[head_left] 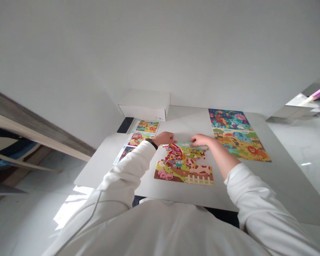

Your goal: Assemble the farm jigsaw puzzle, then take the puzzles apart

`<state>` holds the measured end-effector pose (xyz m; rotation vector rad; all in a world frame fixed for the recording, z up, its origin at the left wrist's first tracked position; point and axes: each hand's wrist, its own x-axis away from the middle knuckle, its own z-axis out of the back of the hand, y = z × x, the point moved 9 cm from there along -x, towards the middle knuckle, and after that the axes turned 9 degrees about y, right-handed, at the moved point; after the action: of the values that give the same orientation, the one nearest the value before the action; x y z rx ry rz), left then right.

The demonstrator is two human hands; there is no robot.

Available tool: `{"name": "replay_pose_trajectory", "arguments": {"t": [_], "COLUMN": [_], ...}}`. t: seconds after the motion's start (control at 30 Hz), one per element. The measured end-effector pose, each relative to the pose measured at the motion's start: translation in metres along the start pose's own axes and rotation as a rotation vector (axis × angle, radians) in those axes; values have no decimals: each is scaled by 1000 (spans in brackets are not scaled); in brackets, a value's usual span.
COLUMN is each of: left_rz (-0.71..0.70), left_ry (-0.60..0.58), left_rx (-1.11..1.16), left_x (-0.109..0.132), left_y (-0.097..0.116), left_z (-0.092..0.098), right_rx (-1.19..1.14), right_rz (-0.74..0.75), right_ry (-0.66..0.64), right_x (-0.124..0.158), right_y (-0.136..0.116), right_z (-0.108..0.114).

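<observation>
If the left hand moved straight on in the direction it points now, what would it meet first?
Most likely the right hand, because the left hand points toward it along the far edge of the puzzle. It may brush the puzzle first; its height above it is unclear.

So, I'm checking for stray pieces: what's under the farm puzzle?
The light table shows around the farm puzzle and in notches at its sides; anything directly beneath it is covered and can't be seen.

My top (pixel 173 227): white, long-sleeved, creased, right cuff (pixel 230 173) at mid-forearm. My wristband (pixel 151 143): black, narrow, worn left.
</observation>
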<state>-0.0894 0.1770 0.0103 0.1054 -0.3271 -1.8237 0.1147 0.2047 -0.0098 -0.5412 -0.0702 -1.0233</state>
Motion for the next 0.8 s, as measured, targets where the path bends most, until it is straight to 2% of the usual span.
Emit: {"name": "replay_pose_trajectory", "arguments": {"t": [0.13,0.23,0.37,0.47,0.57,0.67,0.73,0.8], "left_rz": [-39,-34,-47,-76,-57,-59,-107,-168], "left_ry": [70,72,109,216,307,223,183,199], "left_rx": [39,124,86,120,284,403,349,227], "left_x": [15,26,34,35,34,32,31,30], "left_y": [5,10,20,28,30,36,44,52], "left_z": [3,-6,-15,-2,19,20,14,7], "right_rx": [-142,-217,-238,-266,-276,-263,-281,-316], "right_rz": [48,49,41,68,63,24,22,40], "right_ry": [52,119,202,244,275,276,261,250], "right_x": [11,19,30,39,48,55,58,58], "right_y": [-2,-3,-7,-14,-17,-16,-16,-16], "right_z": [-3,-2,6,16,27,32,34,35]}}
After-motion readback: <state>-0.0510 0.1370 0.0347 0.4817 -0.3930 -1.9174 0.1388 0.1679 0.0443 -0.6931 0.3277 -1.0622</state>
